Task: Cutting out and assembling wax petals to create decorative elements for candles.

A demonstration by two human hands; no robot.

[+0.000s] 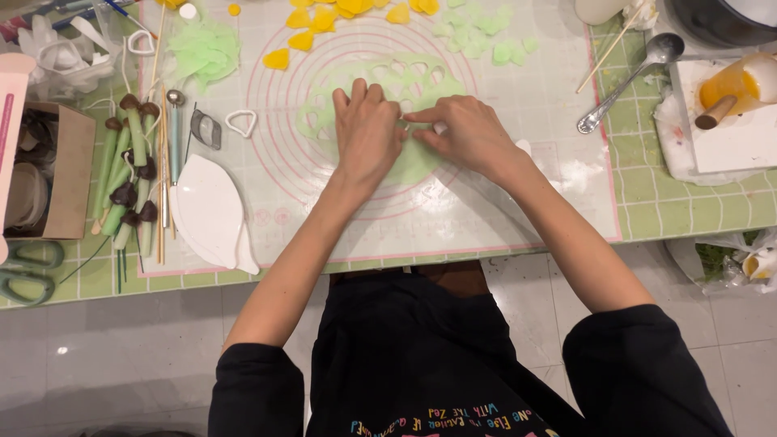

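Hands both down on green rolled sheet [417,162], mid-mat, inside the pink ring marks of the work mat [518,202]. Left hand [366,133] flat, fingers together, pressing the sheet. Right hand [463,133] pinching a small white piece [439,128], probably a cutter, against the sheet just beside left fingertips. Sheet extends above both hands, full of cut-out holes; uncut part lies under and below the palms. Green petal pieces [486,40] and yellow pieces [324,20] lie further up. Spoon [627,81] well to the right.
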